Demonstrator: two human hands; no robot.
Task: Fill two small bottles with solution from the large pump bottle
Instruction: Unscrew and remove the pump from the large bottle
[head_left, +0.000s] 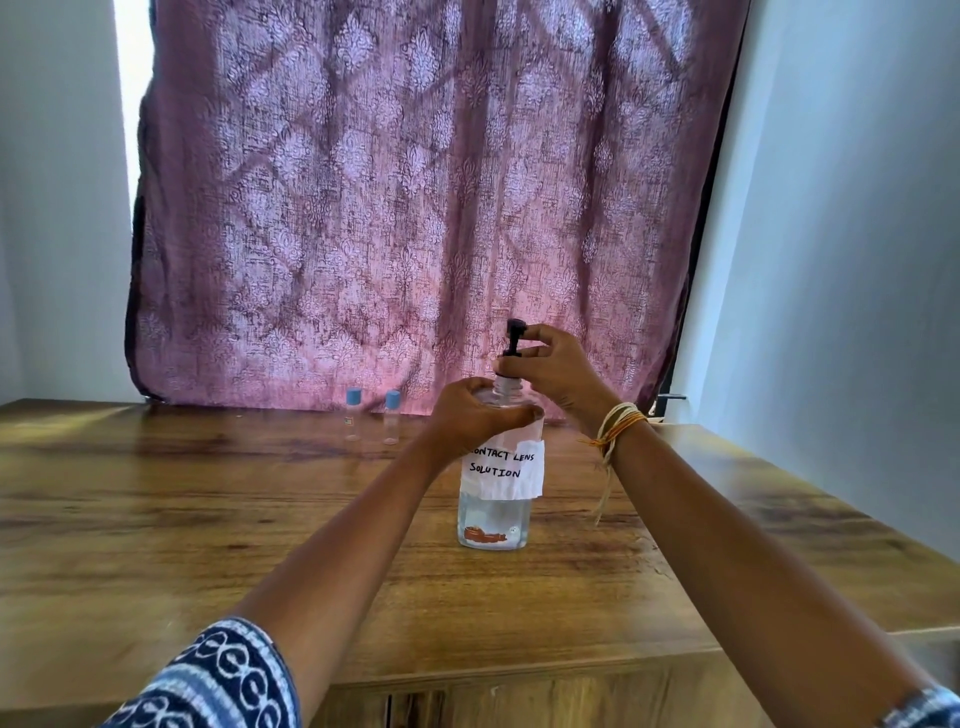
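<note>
A large clear pump bottle (496, 512) stands upright in the middle of the wooden table (208, 519); its white paper label reads "contact lens solution". My left hand (470, 418) is wrapped around the bottle's shoulder. My right hand (553, 371) grips the collar of the black pump head (514, 335) at the neck. Two small clear bottles with blue caps stand capped and upright at the back of the table, one (352, 414) to the left of the other (392, 417), well apart from both hands.
A purple patterned curtain (415, 197) hangs right behind the table. White walls stand on both sides. The table's front edge runs along the bottom of the view and its right edge lies near the right wall.
</note>
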